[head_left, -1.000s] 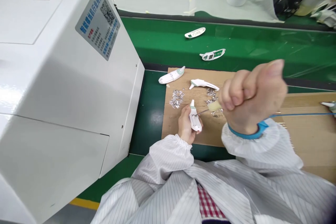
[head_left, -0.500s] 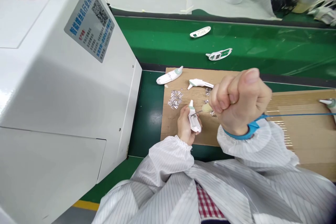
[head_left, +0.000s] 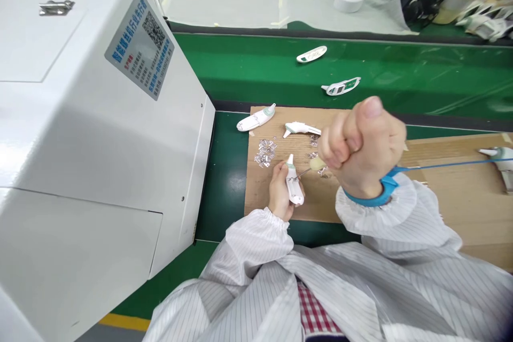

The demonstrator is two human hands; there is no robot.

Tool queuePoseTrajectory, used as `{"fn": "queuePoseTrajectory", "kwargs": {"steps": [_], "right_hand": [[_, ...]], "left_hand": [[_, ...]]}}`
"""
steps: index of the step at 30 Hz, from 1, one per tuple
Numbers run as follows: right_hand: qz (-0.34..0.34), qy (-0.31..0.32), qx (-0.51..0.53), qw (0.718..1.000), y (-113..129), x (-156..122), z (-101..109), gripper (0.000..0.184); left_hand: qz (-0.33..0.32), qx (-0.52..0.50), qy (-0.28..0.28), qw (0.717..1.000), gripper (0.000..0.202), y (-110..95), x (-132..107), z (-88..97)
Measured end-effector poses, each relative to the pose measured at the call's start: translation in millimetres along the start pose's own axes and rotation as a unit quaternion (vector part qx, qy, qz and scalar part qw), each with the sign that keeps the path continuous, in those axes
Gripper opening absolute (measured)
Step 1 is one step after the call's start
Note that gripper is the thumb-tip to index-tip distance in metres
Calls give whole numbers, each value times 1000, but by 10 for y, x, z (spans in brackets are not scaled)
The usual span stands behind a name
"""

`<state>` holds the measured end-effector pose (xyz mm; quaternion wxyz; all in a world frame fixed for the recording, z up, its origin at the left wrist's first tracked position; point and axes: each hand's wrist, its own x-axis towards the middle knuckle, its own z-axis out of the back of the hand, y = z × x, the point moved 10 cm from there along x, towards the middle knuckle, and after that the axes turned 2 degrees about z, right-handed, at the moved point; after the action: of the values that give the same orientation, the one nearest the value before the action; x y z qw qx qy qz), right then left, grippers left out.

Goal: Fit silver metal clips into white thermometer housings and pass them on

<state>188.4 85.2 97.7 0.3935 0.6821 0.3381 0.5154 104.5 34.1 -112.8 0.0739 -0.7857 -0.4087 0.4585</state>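
My left hand (head_left: pixel 280 196) clamps a white plastic thermometer housing (head_left: pixel 294 188); my right fist (head_left: pixel 363 149) grips a pale-handled screwdriver (head_left: pixel 317 164), hands apart above the cardboard sheet (head_left: pixel 260 203).

A white screw machine (head_left: pixel 80 133) flanks the green conveyor belt (head_left: pixel 401 67).

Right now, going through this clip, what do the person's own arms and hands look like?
The left hand and right hand are bare, with no gloves. The arms wear white sleeves with thin grey stripes and gathered elastic cuffs. A blue wrist strap circles the right wrist, and a thin blue cord runs from it.
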Motion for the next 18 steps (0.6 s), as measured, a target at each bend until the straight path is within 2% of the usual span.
{"fn": "queuePoseTrajectory", "kwargs": {"steps": [2, 5, 18], "right_hand": [[-6, -21, -38, 999, -10, 17, 90, 56], [2, -19, -73, 997, -20, 8, 112, 59], [14, -36, -3, 999, -2, 7, 162, 55]], "left_hand": [[11, 11, -6, 1000, 32, -5, -8, 14], [15, 14, -10, 1000, 33, -11, -21, 5], [37, -7, 7, 999, 23, -23, -47, -24]]}}
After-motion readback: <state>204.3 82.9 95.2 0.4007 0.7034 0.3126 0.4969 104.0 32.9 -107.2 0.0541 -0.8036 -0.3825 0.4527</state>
